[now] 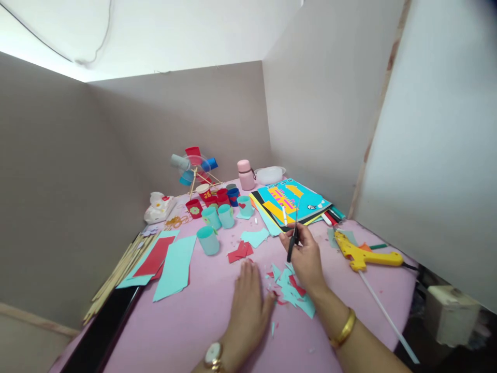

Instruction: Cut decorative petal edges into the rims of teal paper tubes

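My right hand (306,254) is closed around small black-handled scissors (293,247), whose thin blades point away from me. Flat on the pink table (174,331) lies my left hand (249,300), fingers stretched, holding nothing; it wears a gold watch. Between and beside my hands is a pile of light-blue paper scraps (289,290) with a few red bits. Just beyond my left fingertips are red paper pieces (240,252), and a light-blue scrap (255,237) lies farther back. Light-blue paper cups (208,240) stand ahead to the left, one bearing a red heart.
Light-blue sheets (176,267), red paper (154,256), sticks (112,274) and a black flat object (104,326) lie left. Behind are red cups (194,208), a wheel model (195,168) and a pink bottle (246,175). Right are a colourful book (293,199) and yellow glue gun (367,256).
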Demonstrator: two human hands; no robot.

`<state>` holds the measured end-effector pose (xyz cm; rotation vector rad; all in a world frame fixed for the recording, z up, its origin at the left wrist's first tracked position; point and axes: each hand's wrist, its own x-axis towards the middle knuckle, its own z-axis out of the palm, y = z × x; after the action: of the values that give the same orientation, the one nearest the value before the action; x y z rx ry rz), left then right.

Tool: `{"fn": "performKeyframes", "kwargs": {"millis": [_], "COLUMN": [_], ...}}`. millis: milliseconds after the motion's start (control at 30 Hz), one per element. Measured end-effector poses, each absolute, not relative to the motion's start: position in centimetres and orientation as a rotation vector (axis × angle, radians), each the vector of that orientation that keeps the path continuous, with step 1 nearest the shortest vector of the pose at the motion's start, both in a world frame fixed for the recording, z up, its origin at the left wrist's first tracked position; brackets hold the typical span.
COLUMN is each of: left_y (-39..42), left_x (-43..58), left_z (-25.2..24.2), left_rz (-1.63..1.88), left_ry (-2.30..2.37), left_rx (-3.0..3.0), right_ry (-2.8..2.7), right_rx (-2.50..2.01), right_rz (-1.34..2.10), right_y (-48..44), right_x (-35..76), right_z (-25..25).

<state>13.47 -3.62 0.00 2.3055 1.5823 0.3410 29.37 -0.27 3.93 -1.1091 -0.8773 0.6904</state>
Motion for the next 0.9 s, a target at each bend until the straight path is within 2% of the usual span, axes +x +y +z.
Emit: {"fn": "performKeyframes", "kwargs": {"millis": [167, 267, 367, 533, 700, 800, 900], "left_y": [-5.0, -5.6, -6.4, -8.2, -6.6, -5.8, -6.3], "left_x": [15.5, 11.4, 7.0, 8.8, 15.6, 15.8, 13.8], "left_z": [1.6, 1.5, -0.1, -1.4, 1.4, 2.3, 1.3], "left_rz": [0.31, 0.318, 0.092, -0.124, 0.143, 0.318, 0.264], "left_ry": [1.256, 1.51, 1.968, 1.821, 1.367, 1.415, 1.335], "left_rx": [2.375, 2.329, 2.218, 2.392, 2.325, 2.205, 2.339], "right_ry": [-0.868, -0.83, -0.81, -0.818, -0.829, -0.807, -0.787], "right_rx": [-1.109, -1.095, -1.076, -1.064, -1.087, -1.098, -1.094], "right_rz": [0.675, 0.678, 0.694, 0.708, 0.658, 0.617, 0.606], "right_y": [-0.1, 0.0, 0.0, -0.3, 0.1, 0.4, 0.6], "right_x": [29.8, 30.1, 30.1, 29.9, 30.3, 30.7, 30.8], "right_z": [3.7, 3.8, 4.2, 4.3, 3.6, 3.5, 3.7]}}
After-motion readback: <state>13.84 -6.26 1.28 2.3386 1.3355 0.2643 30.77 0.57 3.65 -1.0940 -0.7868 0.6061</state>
